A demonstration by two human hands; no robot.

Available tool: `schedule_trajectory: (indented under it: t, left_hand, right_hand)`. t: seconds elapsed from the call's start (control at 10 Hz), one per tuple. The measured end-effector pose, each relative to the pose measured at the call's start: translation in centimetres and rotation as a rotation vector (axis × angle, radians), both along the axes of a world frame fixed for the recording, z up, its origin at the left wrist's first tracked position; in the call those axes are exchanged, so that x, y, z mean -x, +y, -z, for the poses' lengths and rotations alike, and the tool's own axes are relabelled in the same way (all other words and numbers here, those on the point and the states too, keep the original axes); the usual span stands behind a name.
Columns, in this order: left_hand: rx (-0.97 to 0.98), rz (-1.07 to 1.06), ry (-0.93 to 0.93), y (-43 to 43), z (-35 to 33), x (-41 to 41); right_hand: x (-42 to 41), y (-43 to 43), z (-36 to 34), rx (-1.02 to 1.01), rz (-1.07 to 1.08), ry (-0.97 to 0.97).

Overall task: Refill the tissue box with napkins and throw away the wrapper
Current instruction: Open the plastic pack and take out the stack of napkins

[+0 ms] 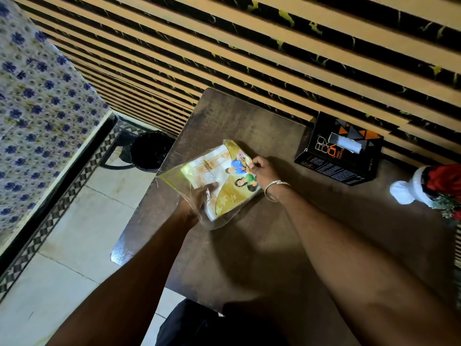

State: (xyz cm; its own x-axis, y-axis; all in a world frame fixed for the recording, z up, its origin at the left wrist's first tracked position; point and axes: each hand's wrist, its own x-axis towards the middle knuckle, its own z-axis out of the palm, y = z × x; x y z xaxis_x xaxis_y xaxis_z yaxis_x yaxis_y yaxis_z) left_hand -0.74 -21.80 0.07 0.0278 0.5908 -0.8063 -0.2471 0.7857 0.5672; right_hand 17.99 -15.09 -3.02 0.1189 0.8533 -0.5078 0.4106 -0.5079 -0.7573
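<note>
1. While the left hand (197, 198) clamps the napkin pack (219, 178) at its near edge, pinning it to the table (249, 245), the right hand (262, 168) pinches the wrapper's far corner, likely to tear it open.
2. Beyond the right-hand pinch stands the tissue box (339, 151), slot upward, ready for filling.
3. Past the left-hand grip, off the table's edge, the bin (149, 152) awaits the wrapper.

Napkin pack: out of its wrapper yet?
No, the napkin pack lies on the table inside its clear wrapper, gripped by both hands.
</note>
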Motion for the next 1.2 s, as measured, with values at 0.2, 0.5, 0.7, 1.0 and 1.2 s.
schedule_trajectory:
  t: [0.2,0.5,0.7,1.0,1.2]
  left_hand:
    - [-0.310,-0.006,0.086,0.5,2.5,3.6]
    - [-0.455,0.041,0.088,1.4,0.2,8.9]
    - [-0.405,0.131,-0.006,1.2,0.5,9.1]
    - [-0.385,-0.253,0.013,1.1,0.1,13.4]
    - [-0.267,-0.431,-0.234,1.5,-2.7,16.7]
  right_hand:
    - [-1.1,-0.3,0.9,0.009,0.125,-0.084]
    - [1.6,-0.7,0.0,0.063,0.084,0.084]
    - [1.8,-1.2,0.2,0.120,0.052,0.225]
    - [-1.5,-1.1,1.7,0.008,0.512,-0.107]
    - [0.6,-1.8,0.9,-0.068,0.461,-0.037]
